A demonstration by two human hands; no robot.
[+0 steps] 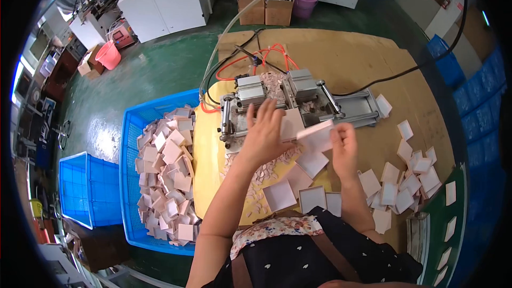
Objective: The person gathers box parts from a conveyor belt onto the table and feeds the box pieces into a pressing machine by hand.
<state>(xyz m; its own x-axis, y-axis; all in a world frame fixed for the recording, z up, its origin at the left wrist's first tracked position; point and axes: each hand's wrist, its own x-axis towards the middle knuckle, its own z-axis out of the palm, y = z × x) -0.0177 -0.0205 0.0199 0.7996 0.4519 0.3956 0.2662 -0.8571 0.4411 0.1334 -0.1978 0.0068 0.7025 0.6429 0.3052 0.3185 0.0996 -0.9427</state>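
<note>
My left hand (265,130) is over the front of a metal press device (250,89), fingers spread, beside a pink square box piece (292,124) that lies at the device. My right hand (344,141) pinches the end of another shallow pink box (316,129), tilted on its edge, just right of that piece. Nearer my body lie several open box pieces, among them a white-lined one (279,196) and a grey-rimmed one (312,199). Small pink scraps (261,175) are scattered on the yellow board between the device and my body.
A blue crate (128,181) full of pink box pieces stands at the left, with another blue crate (88,189) beyond it. More pieces (410,184) lie in a loose pile at the right. Red tubes and a black cable (394,76) run to the device.
</note>
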